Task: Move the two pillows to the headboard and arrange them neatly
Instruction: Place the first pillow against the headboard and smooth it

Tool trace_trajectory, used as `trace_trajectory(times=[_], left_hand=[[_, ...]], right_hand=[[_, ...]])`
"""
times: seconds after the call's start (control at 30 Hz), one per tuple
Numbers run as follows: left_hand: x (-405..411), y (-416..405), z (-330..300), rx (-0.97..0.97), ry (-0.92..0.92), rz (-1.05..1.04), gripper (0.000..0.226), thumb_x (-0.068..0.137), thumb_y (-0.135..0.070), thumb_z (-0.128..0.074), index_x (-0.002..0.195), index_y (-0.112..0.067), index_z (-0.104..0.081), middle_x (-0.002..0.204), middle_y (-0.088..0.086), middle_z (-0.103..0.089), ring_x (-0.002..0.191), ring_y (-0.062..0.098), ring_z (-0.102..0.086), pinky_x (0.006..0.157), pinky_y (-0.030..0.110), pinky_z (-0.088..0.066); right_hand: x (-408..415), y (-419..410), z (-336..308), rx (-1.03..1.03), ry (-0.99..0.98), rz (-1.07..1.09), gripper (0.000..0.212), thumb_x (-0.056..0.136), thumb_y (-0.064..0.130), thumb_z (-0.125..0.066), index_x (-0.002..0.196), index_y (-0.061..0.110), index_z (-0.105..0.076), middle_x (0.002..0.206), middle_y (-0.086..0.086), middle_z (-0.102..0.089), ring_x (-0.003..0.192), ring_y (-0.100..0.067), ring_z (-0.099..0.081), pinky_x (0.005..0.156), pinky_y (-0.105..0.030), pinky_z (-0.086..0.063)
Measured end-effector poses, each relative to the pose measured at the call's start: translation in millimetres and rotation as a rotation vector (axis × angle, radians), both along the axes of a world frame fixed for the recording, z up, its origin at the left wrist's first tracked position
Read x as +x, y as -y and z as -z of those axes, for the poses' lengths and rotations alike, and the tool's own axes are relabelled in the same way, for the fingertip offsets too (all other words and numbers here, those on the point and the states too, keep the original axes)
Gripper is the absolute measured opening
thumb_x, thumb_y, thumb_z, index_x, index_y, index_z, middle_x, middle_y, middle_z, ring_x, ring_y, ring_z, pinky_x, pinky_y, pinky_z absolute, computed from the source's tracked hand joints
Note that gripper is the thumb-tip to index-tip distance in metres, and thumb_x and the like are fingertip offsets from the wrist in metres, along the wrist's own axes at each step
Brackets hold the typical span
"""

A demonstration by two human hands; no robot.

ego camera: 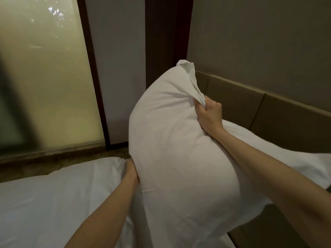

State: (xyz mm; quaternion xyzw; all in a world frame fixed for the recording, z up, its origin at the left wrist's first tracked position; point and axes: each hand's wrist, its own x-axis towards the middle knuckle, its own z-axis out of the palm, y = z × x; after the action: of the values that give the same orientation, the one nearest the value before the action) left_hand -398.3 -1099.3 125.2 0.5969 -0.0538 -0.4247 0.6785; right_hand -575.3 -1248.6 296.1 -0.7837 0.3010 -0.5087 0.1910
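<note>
A plump white pillow (172, 149) stands on end in the middle of the view, held above the bed. My right hand (210, 113) pinches its upper right edge in a fist. At the pillow's lower left side my left hand (132, 173) grips it, the fingers partly hidden behind the fabric. A second white pillow (279, 158) lies flat behind my right forearm, against the padded tan headboard (268, 111) that runs along the right.
The white bed sheet (53, 203) fills the lower left. Beyond the bed's far edge is a strip of floor, then a frosted glass panel (46, 77) in a dark frame and a dark post (166, 42) at the wall corner.
</note>
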Motion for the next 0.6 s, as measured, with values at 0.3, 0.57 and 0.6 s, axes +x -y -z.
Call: trace_trajectory(times=[0.3, 0.57, 0.6], left_hand=[[12.0, 59.4, 28.4, 0.075, 0.199, 0.278, 0.05, 0.097, -0.053, -0.031, 0.138, -0.028, -0.042, 0.125, -0.009, -0.047, 0.099, 0.004, -0.049, 0.089, 0.023, -0.036], [24.6, 55.0, 68.0, 0.251, 0.272, 0.163, 0.028, 0.098, -0.021, -0.042, 0.12, -0.01, -0.055, 0.112, 0.004, -0.056, 0.088, 0.014, -0.055, 0.076, 0.026, -0.04], [24.6, 53.6, 70.3, 0.263, 0.279, 0.157, 0.031, 0.097, -0.021, -0.041, 0.123, -0.009, -0.053, 0.112, 0.005, -0.059, 0.091, 0.016, -0.057, 0.078, 0.027, -0.04]], right_hand=[[44.7, 88.6, 65.2, -0.091, -0.413, 0.167, 0.027, 0.096, 0.032, -0.042, 0.1, 0.006, -0.05, 0.092, -0.02, -0.062, 0.083, -0.038, -0.059, 0.067, -0.04, -0.04], [-6.2, 110.3, 217.3, 0.496, -1.093, 0.227, 0.07, 0.09, 0.05, -0.052, 0.144, 0.015, -0.024, 0.152, -0.016, -0.026, 0.136, -0.041, -0.026, 0.105, -0.059, -0.024], [-13.5, 108.2, 230.9, 0.533, -1.113, 0.245, 0.074, 0.088, 0.052, -0.054, 0.145, 0.016, -0.023, 0.152, -0.016, -0.026, 0.136, -0.041, -0.026, 0.105, -0.059, -0.024]])
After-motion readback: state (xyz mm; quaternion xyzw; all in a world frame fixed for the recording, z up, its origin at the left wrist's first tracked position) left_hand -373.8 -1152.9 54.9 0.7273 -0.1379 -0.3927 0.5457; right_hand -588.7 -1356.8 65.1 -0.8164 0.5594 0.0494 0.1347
